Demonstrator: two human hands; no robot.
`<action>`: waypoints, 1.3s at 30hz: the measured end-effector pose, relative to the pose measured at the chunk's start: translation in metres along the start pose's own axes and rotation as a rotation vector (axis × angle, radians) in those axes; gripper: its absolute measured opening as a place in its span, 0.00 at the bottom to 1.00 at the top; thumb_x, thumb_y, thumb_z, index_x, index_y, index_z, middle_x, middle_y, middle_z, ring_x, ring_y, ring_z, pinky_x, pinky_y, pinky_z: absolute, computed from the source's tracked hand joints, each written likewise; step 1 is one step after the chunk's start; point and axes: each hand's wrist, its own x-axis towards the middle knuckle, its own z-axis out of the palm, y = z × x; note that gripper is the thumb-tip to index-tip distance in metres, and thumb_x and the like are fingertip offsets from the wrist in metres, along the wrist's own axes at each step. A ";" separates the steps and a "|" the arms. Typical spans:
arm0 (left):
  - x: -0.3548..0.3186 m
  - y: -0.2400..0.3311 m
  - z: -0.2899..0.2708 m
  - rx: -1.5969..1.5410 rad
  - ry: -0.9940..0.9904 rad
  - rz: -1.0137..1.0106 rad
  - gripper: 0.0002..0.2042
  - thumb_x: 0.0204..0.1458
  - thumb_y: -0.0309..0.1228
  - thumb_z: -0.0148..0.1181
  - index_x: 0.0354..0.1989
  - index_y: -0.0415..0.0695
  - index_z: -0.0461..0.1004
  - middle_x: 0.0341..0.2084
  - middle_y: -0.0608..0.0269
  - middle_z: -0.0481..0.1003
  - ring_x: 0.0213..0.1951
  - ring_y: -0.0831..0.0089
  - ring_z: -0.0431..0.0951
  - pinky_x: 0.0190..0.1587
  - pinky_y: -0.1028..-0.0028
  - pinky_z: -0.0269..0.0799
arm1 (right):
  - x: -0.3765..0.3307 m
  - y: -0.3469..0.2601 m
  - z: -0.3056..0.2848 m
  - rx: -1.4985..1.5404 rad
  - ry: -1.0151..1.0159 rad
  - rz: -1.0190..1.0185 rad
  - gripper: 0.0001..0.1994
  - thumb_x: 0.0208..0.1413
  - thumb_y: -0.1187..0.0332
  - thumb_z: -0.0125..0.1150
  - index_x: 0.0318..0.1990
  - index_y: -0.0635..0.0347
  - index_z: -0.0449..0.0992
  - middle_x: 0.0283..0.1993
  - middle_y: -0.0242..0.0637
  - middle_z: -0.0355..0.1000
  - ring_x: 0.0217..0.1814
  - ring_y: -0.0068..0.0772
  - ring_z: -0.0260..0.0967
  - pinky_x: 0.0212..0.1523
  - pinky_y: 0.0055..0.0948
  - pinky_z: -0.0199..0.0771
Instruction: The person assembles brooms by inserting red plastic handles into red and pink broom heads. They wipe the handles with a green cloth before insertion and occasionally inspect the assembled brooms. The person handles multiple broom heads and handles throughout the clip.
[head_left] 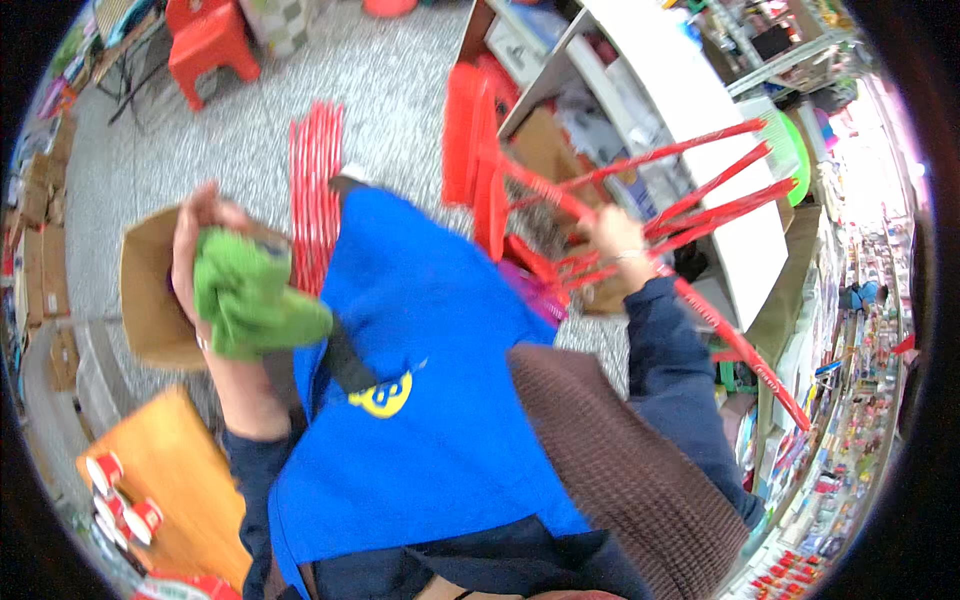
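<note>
My left hand point(197, 220), fingers curled, holds a bunched green cloth point(250, 295) beside an open cardboard box point(150, 300). On the right, my right hand point(614, 242) is wrapped round a long red pole point(715, 320) that slants from upper left to lower right. The pole's upper end runs to a red broom head point(465, 135). Several more red poles point(715, 205) stand around that hand; blur hides whether it touches them. A bundle of red sticks point(315, 195) lies on the floor beyond the cloth.
A white shelf unit point(700, 100) with goods inside stands close by on the right. Red stools point(210, 50) are at the far left. Red-and-white cups point(140, 520) sit on an orange-brown board point(190, 480) at lower left. Stocked shelves point(850, 400) line the right edge.
</note>
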 end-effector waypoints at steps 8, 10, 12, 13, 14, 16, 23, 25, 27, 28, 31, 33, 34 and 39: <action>0.016 -0.035 -0.014 0.013 0.120 -0.101 0.19 0.64 0.37 0.38 0.56 0.38 0.65 0.30 0.63 0.70 0.23 0.79 0.72 0.25 0.79 0.75 | 0.075 -0.016 0.083 0.007 -0.392 -0.070 0.17 0.50 0.54 0.57 0.36 0.59 0.80 0.39 0.48 0.77 0.43 0.46 0.76 0.43 0.42 0.74; 0.020 -0.043 -0.022 0.040 0.168 -0.133 0.19 0.64 0.37 0.38 0.56 0.38 0.65 0.30 0.62 0.71 0.23 0.78 0.73 0.25 0.78 0.76 | 0.097 -0.025 0.099 0.004 -0.407 -0.113 0.17 0.51 0.56 0.57 0.39 0.60 0.80 0.41 0.48 0.76 0.44 0.46 0.75 0.44 0.41 0.74; 0.023 -0.049 -0.024 0.085 0.174 -0.161 0.18 0.64 0.38 0.40 0.55 0.39 0.66 0.29 0.61 0.71 0.24 0.79 0.72 0.26 0.81 0.72 | 0.119 -0.033 0.111 -0.060 -0.495 -0.186 0.15 0.54 0.61 0.51 0.42 0.59 0.79 0.43 0.48 0.76 0.47 0.45 0.75 0.45 0.40 0.74; 0.024 -0.051 -0.024 0.087 0.162 -0.181 0.18 0.63 0.38 0.41 0.54 0.40 0.66 0.28 0.61 0.71 0.25 0.79 0.71 0.27 0.82 0.70 | 0.126 -0.036 0.116 -0.084 -0.500 -0.227 0.15 0.52 0.60 0.53 0.40 0.60 0.80 0.42 0.48 0.76 0.46 0.45 0.75 0.45 0.40 0.74; 0.025 -0.053 -0.022 0.109 0.194 -0.190 0.18 0.63 0.38 0.41 0.54 0.40 0.66 0.28 0.61 0.71 0.25 0.79 0.71 0.27 0.82 0.70 | 0.133 -0.039 0.121 -0.114 -0.498 -0.258 0.15 0.51 0.59 0.55 0.38 0.60 0.80 0.41 0.47 0.77 0.45 0.44 0.75 0.45 0.40 0.75; 0.026 -0.057 -0.017 0.099 0.192 -0.215 0.18 0.63 0.38 0.41 0.54 0.40 0.66 0.27 0.61 0.70 0.24 0.79 0.71 0.27 0.82 0.71 | 0.142 -0.042 0.128 -0.154 -0.509 -0.271 0.14 0.50 0.61 0.56 0.39 0.60 0.80 0.42 0.48 0.77 0.46 0.43 0.75 0.45 0.40 0.75; 0.032 -0.069 -0.011 0.205 0.272 -0.314 0.18 0.63 0.39 0.40 0.54 0.41 0.65 0.28 0.60 0.70 0.25 0.77 0.70 0.28 0.79 0.71 | 0.159 -0.015 0.163 -0.198 -0.554 -0.301 0.15 0.47 0.61 0.60 0.39 0.60 0.80 0.43 0.49 0.76 0.47 0.43 0.75 0.46 0.39 0.75; 0.035 -0.072 -0.012 0.192 0.243 -0.324 0.18 0.63 0.38 0.40 0.54 0.40 0.66 0.28 0.58 0.71 0.26 0.77 0.70 0.28 0.79 0.70 | 0.166 -0.007 0.177 -0.199 -0.616 -0.250 0.15 0.48 0.62 0.61 0.41 0.61 0.79 0.45 0.49 0.75 0.49 0.45 0.74 0.49 0.40 0.74; 0.037 -0.078 -0.012 0.220 0.288 -0.322 0.18 0.63 0.38 0.40 0.54 0.40 0.66 0.27 0.58 0.71 0.25 0.77 0.70 0.27 0.80 0.70 | 0.171 -0.001 0.189 -0.202 -0.643 -0.244 0.15 0.48 0.62 0.60 0.41 0.61 0.79 0.45 0.49 0.75 0.49 0.45 0.73 0.49 0.40 0.73; 0.038 -0.081 -0.011 0.218 0.299 -0.332 0.18 0.63 0.38 0.40 0.54 0.40 0.66 0.27 0.58 0.70 0.24 0.77 0.70 0.27 0.80 0.70 | 0.173 0.002 0.193 -0.205 -0.656 -0.237 0.15 0.49 0.63 0.60 0.42 0.61 0.79 0.46 0.49 0.75 0.50 0.45 0.73 0.49 0.40 0.73; 0.040 -0.087 -0.008 0.254 0.323 -0.383 0.18 0.63 0.38 0.41 0.54 0.40 0.66 0.27 0.59 0.70 0.24 0.78 0.70 0.27 0.80 0.69 | 0.179 0.003 0.199 -0.182 -0.627 -0.238 0.15 0.48 0.64 0.59 0.42 0.61 0.79 0.46 0.49 0.75 0.49 0.45 0.73 0.49 0.40 0.73; 0.044 -0.092 -0.006 0.266 0.292 -0.397 0.18 0.62 0.38 0.42 0.53 0.40 0.66 0.27 0.60 0.70 0.24 0.78 0.69 0.27 0.81 0.69 | 0.187 0.003 0.197 -0.135 -0.620 -0.226 0.15 0.48 0.64 0.59 0.42 0.60 0.79 0.45 0.49 0.75 0.49 0.44 0.74 0.48 0.40 0.74; 0.045 -0.095 -0.004 0.296 0.301 -0.393 0.18 0.62 0.38 0.42 0.54 0.40 0.66 0.27 0.60 0.70 0.24 0.78 0.70 0.27 0.81 0.69 | 0.192 0.002 0.196 -0.121 -0.632 -0.217 0.15 0.48 0.64 0.58 0.42 0.60 0.79 0.45 0.49 0.75 0.49 0.45 0.74 0.48 0.40 0.73; 0.054 -0.105 0.002 0.239 0.259 -0.437 0.17 0.63 0.38 0.40 0.55 0.40 0.64 0.28 0.61 0.70 0.23 0.74 0.74 0.24 0.75 0.75 | 0.214 -0.006 0.187 -0.252 -0.679 -0.310 0.13 0.52 0.66 0.55 0.42 0.58 0.80 0.46 0.45 0.76 0.50 0.42 0.74 0.48 0.39 0.73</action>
